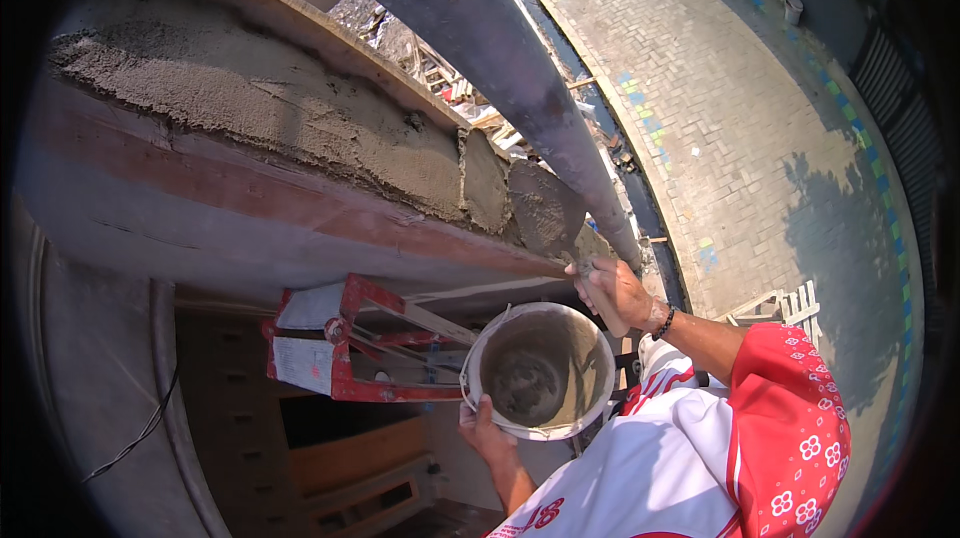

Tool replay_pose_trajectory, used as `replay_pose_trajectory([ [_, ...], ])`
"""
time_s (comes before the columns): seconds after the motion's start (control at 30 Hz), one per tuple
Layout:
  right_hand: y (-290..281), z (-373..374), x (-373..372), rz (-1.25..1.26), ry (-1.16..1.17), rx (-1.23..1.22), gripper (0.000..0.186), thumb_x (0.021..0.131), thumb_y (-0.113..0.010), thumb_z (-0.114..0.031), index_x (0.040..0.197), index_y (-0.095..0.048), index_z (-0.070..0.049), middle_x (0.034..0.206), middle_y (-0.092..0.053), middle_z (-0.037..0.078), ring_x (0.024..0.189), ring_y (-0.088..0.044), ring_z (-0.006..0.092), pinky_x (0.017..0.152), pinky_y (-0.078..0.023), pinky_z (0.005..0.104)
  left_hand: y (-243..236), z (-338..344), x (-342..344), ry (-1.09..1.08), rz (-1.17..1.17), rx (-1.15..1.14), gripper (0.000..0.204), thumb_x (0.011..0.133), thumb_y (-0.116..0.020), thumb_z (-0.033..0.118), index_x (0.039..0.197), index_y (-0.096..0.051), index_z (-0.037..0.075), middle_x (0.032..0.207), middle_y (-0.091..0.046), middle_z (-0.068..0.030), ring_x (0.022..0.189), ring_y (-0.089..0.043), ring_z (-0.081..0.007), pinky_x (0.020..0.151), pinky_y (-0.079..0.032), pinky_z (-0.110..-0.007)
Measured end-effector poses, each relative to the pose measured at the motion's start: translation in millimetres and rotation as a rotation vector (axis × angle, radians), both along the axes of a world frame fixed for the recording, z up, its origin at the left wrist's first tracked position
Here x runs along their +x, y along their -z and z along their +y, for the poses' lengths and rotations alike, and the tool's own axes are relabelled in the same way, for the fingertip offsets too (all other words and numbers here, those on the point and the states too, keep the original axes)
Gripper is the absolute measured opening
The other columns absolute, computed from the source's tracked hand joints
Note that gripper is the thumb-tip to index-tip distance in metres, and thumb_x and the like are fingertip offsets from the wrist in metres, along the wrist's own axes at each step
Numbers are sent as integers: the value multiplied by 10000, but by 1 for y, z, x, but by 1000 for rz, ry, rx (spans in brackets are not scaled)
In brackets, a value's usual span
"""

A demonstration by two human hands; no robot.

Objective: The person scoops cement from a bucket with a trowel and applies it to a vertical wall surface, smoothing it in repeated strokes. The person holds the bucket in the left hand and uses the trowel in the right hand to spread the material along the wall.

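My right hand (618, 290) is wrapped round the handle of a trowel (604, 306). Its mortar-smeared blade lies against the right end of the wet mortar (300, 113) along the wall top. Below it, my left hand (487, 430) grips the near left rim of a pale bucket (605, 400). Grey mortar (525, 383) covers the bucket's bottom and part of its inner wall. A wire handle hangs on the bucket's left side.
A wooden board (340, 48) edges the mortar's far side. A thick dark pipe (490, 48) slants past the wall end. Left of the bucket stands a red and white stepladder (345, 338). A paved street (720, 118) lies far below, right. A black cable (135, 435) hangs at lower left.
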State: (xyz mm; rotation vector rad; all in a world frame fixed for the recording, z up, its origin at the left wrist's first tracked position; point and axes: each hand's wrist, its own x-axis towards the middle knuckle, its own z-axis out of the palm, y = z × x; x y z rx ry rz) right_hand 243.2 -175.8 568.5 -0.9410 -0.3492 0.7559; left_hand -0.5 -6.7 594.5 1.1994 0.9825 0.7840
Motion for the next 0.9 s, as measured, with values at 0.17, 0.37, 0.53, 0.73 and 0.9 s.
replay_pose_trajectory([
  [0.17, -9, 12, 32, 18, 15, -128, 459, 968, -460, -477, 1053, -594, -47, 731, -525, 8, 537, -539, 90, 476, -465, 228, -5, -1, 2, 36, 4, 35, 282, 846, -586, 11, 1115, -585, -75, 990, -657, -140, 843, -642, -201, 778, -499, -305],
  [0.37, -34, 15, 66, -106, -117, -366, 402, 993, -401, -399, 1008, -591, -45, 661, -518, -11, 499, -515, 88, 445, -448, 237, 2, 4, 3, 30, -38, 18, 287, 848, -588, 15, 1121, -582, -75, 993, -655, -140, 850, -640, -205, 782, -499, -308],
  [0.53, -30, 22, 76, 11, -212, -415, 410, 991, -372, -423, 947, -567, -65, 638, -498, -22, 476, -490, 82, 426, -440, 240, 2, 5, 10, 35, -67, 11, 284, 850, -576, 4, 1122, -579, -76, 991, -652, -137, 856, -635, -205, 787, -496, -311],
  [0.73, -10, 27, 71, 142, -301, -332, 393, 979, -390, -440, 832, -511, -97, 611, -490, -30, 458, -486, 78, 397, -444, 251, 1, 10, 16, 74, -47, -1, 287, 847, -584, -1, 1125, -572, -75, 1026, -641, -147, 883, -631, -210, 809, -494, -319],
  [0.9, 40, 16, 37, 352, -384, -278, 389, 969, -432, -446, 880, -530, -80, 610, -515, 38, 456, -518, 143, 409, -477, 321, 5, 12, 23, 125, -70, -27, 335, 841, -621, 8, 1158, -550, -75, 1084, -630, -172, 931, -627, -238, 865, -484, -331],
])
